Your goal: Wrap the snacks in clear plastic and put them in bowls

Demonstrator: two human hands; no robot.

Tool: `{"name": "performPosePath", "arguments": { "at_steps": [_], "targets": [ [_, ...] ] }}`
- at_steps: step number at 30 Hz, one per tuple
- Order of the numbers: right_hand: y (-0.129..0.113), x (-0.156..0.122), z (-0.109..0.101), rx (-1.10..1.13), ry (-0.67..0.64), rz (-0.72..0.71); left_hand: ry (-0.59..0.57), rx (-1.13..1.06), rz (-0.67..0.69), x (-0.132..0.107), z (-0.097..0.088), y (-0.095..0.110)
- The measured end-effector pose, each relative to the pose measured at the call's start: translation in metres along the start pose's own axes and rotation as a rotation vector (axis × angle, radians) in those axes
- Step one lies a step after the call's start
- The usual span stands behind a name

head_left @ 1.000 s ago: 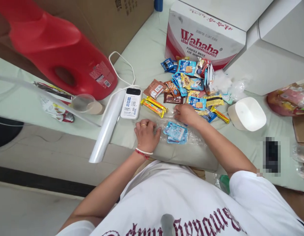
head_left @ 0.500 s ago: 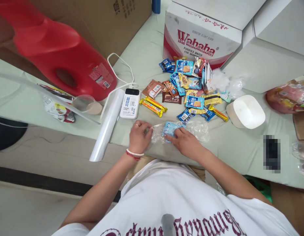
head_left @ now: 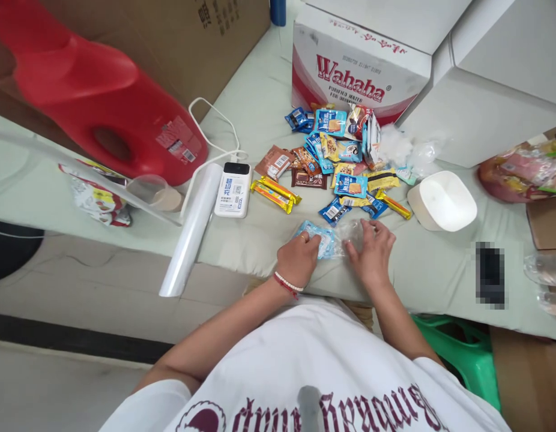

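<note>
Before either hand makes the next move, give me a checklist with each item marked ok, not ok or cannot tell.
1. Left hand at the light-blue packets: ok, its fingertips are at them.
2. Right hand at the clear plastic: ok, its fingers are at the right end.
3. Light-blue packets fully inside the clear plastic: cannot tell, the left hand covers part of them.
4. White tub apart from the right hand: ok.
5. Power bank apart from the left hand: ok.
6. Glossy white roll wholly on the table: not ok, its near end juts past the front edge.
</note>
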State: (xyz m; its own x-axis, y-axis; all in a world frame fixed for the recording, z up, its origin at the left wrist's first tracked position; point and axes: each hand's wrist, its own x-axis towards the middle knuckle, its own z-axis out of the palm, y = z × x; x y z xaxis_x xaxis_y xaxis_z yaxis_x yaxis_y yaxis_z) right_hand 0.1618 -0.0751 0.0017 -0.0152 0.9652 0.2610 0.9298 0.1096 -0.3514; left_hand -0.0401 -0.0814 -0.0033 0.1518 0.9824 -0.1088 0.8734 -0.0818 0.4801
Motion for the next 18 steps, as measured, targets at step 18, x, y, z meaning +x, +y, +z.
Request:
{"name": "performPosePath", "arguments": {
  "at_steps": [18],
  "targets": [
    [-0.063,0.002,0.004,0.606,-0.343,-0.218,0.1,-0.675,-0.078,-0.001,-0.036,-0.02]
  ]
}}
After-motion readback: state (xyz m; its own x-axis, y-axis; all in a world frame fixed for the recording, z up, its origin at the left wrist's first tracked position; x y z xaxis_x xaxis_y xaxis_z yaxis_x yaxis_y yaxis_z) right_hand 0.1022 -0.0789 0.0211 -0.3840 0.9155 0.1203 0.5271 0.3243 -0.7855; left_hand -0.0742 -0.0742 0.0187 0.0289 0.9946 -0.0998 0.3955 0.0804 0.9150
